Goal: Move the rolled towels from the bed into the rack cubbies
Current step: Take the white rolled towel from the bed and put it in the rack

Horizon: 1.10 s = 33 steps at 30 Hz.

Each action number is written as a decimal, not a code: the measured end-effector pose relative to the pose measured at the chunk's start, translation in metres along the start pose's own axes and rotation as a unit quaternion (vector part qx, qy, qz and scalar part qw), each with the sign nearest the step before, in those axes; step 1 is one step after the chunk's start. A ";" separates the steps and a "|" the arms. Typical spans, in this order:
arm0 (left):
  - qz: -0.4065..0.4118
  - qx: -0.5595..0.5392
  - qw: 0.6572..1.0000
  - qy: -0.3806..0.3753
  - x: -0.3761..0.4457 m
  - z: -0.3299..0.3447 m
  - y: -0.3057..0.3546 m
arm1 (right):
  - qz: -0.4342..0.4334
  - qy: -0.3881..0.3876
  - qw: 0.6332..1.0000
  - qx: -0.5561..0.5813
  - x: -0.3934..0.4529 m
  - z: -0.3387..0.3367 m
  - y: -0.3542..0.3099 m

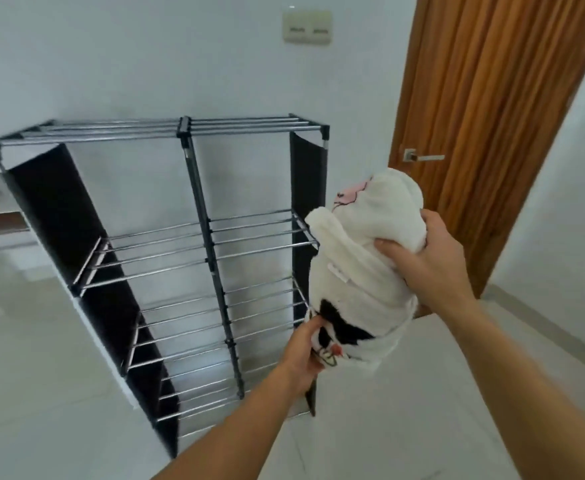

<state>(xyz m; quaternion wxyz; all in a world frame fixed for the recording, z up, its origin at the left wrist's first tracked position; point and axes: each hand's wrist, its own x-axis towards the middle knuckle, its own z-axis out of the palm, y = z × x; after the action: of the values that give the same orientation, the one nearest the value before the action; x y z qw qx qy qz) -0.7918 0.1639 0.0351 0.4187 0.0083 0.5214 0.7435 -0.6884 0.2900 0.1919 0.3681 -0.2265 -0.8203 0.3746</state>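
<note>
Rolled towel (pixel 364 271) held in mid-air at right of centre, just in front of the rack's right side panel, overlapping that edge. Fluffy white pile, thick bundle, with a black patch and a small red mark near its lower end and a pink print at the top.

Right hand (pixel 429 261) clamped over the towel's upper right, fingers dug into the pile. Left hand (pixel 305 351) pinching the lower end at the black patch, thumb on top.

Rack (pixel 187 258) stands against the white wall (pixel 145 57), centre-left of frame. Thin shiny metal rods form the shelves; dark uprights with black plastic corner joints; black fabric panels on both sides. Two columns, several tiers, all shelves seen bare. Front faces of the cubbies open toward the camera.

Floor (pixel 41 393), pale glossy tile, lies open at lower left and lower right. Wooden door (pixel 485 98), vertical grain, metal lever handle (pixel 422 156), upper right, near the rack's right edge. Beige wall plate (pixel 307 27) at top centre.
</note>
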 end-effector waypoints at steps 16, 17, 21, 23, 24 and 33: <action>0.088 -0.073 0.987 0.111 0.156 -0.071 0.147 | -0.132 -0.152 0.977 -0.066 0.224 0.213 -0.024; 0.086 -0.075 0.988 0.103 0.165 -0.071 0.155 | -0.129 -0.150 0.978 -0.070 0.236 0.223 -0.023; 0.082 -0.041 0.993 0.078 0.184 -0.067 0.175 | -0.109 -0.161 0.976 -0.102 0.274 0.258 -0.018; 0.064 -0.013 0.995 0.077 0.190 -0.065 0.185 | -0.107 -0.173 0.973 -0.110 0.291 0.273 -0.016; 0.053 0.002 0.995 0.081 0.193 -0.064 0.189 | -0.102 -0.182 0.972 -0.112 0.299 0.281 -0.013; -0.069 0.113 0.988 0.074 0.213 -0.079 0.227 | 0.009 -0.268 0.955 -0.128 0.326 0.336 0.043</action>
<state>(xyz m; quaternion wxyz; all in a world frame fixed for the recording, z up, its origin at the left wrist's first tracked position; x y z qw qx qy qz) -1.1048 0.2137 0.0867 0.4252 -0.0355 0.6311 0.6478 -1.1486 0.3774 0.1492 0.0991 -0.1702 -0.9278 0.3169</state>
